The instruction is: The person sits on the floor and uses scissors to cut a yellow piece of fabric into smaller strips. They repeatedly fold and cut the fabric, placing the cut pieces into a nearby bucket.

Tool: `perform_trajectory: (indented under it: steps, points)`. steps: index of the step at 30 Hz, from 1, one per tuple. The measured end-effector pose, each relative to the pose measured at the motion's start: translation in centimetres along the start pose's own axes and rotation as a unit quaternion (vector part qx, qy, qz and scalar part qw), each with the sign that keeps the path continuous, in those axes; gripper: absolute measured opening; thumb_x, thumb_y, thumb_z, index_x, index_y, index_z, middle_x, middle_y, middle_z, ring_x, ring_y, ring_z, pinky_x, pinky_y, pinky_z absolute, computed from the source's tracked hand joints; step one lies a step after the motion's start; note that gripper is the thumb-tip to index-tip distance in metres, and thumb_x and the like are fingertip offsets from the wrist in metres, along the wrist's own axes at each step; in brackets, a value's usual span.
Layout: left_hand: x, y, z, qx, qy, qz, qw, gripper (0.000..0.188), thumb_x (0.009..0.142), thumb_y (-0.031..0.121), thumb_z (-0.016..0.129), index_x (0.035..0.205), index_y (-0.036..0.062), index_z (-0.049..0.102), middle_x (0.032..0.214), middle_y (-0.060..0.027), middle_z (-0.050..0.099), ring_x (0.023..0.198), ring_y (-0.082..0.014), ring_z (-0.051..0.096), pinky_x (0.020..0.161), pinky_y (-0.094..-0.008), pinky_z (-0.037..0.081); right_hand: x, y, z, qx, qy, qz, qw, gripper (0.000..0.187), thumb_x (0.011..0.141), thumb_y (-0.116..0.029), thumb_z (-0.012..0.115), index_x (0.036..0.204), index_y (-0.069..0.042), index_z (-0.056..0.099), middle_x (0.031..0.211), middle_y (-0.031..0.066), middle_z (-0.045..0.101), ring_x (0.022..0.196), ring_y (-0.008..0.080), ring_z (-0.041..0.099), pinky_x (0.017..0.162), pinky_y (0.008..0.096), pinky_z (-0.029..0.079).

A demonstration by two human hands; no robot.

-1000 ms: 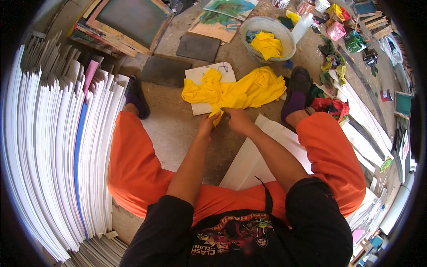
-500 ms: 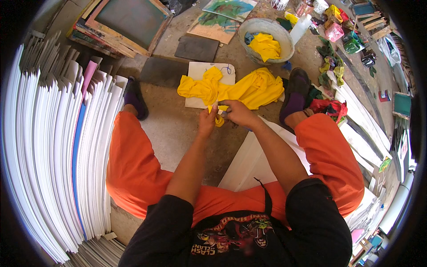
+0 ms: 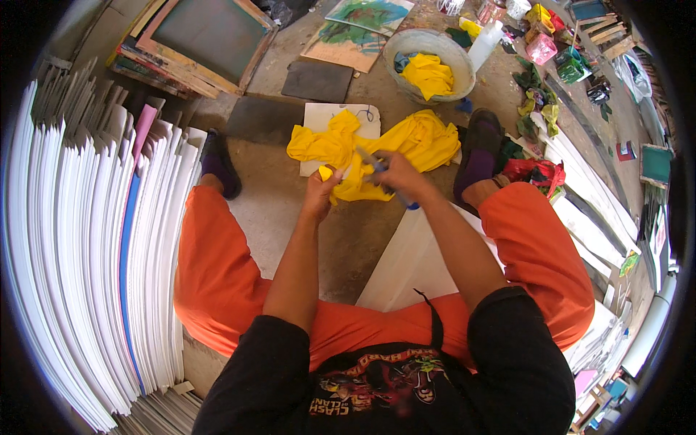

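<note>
My left hand (image 3: 317, 192) is closed on a bit of yellow cloth (image 3: 325, 172) that pokes up above the fingers. Just to its right, my right hand (image 3: 397, 175) grips a slim tool (image 3: 366, 157) with a grey front and a blue rear end; its exact kind is hard to make out. Beyond both hands a crumpled yellow cloth (image 3: 420, 141) spreads over the floor, partly covering a white board (image 3: 312, 116). Its near folds hang beside my left fingers. The tool's grey end lies over this cloth in the picture; whether they touch cannot be told.
A grey basin (image 3: 464, 83) with yellow cloth stands ahead, beside a translucent bottle (image 3: 487, 43). Dark slabs (image 3: 319, 81) and framed screens (image 3: 210, 40) lie ahead left. Stacked white sheets (image 3: 80, 254) fill the left. Pale boards (image 3: 409, 254) and scraps (image 3: 533, 172) lie right.
My hands, close together before, have moved apart. The tool in my right hand now points up and left, showing its grey front. More yellow cloth lies spread between the hands.
</note>
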State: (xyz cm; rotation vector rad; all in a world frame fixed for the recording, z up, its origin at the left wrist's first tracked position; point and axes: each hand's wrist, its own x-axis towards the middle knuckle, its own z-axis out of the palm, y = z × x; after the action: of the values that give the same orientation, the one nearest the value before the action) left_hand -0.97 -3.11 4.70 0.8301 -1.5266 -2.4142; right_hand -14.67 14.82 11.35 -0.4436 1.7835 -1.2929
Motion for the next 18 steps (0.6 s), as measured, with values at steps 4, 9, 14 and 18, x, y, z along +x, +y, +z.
perform_trajectory:
  steps: [4, 9, 14, 18]
  points:
    - [-0.5, 1.9, 2.4, 0.004, -0.013, -0.01, 1.0, 0.03, 0.079, 0.011, 0.082, 0.099, 0.0055, 0.061, 0.09, 0.0017, 0.06, 0.078, -0.0092, 0.055, 0.072, -0.0245, 0.044, 0.6, 3.4, 2.4, -0.03, 0.013, -0.003, 0.999, 0.027, 0.082, -0.015, 0.076, 0.101, 0.0, 0.066, 0.072, 0.0055, 0.062, 0.054, 0.0129, 0.056, 0.048, 0.0283, 0.044]
    - [-1.2, 4.4, 1.8, 0.174, -0.02, -0.013, 0.984, 0.038, 0.078, 0.012, 0.083, 0.11, 0.001, 0.064, 0.091, 0.001, 0.064, 0.074, -0.0087, 0.057, 0.065, -0.0237, 0.047, 0.9, 2.3, -1.3, -0.037, 0.121, -0.027, 0.992, 0.02, 0.085, -0.016, 0.074, 0.093, 0.0, 0.064, 0.069, 0.0025, 0.061, 0.053, 0.0111, 0.054, 0.048, 0.027, 0.041]
    - [0.2, 7.1, 2.5, 0.345, -0.001, 0.105, 0.933, 0.037, 0.081, 0.014, 0.08, 0.112, -0.0019, 0.068, 0.091, -0.0053, 0.07, 0.069, -0.0161, 0.063, 0.063, -0.0273, 0.049, 1.3, 0.4, -4.3, -0.079, 0.28, -0.214, 0.932, 0.019, 0.087, -0.016, 0.073, 0.095, -0.001, 0.064, 0.074, 0.0075, 0.064, 0.059, 0.0113, 0.053, 0.055, 0.0265, 0.042]
    - [1.1, 6.6, 2.9, 0.531, 0.011, 0.193, 0.825, 0.032, 0.086, 0.015, 0.072, 0.113, -0.0006, 0.068, 0.098, -0.0168, 0.07, 0.087, -0.0276, 0.068, 0.076, -0.0361, 0.052, 0.9, 1.5, -4.0, -0.17, 0.293, -0.171, 0.925, 0.026, 0.083, -0.019, 0.071, 0.099, 0.0, 0.063, 0.086, 0.0202, 0.069, 0.084, 0.0351, 0.068, 0.072, 0.0431, 0.051]
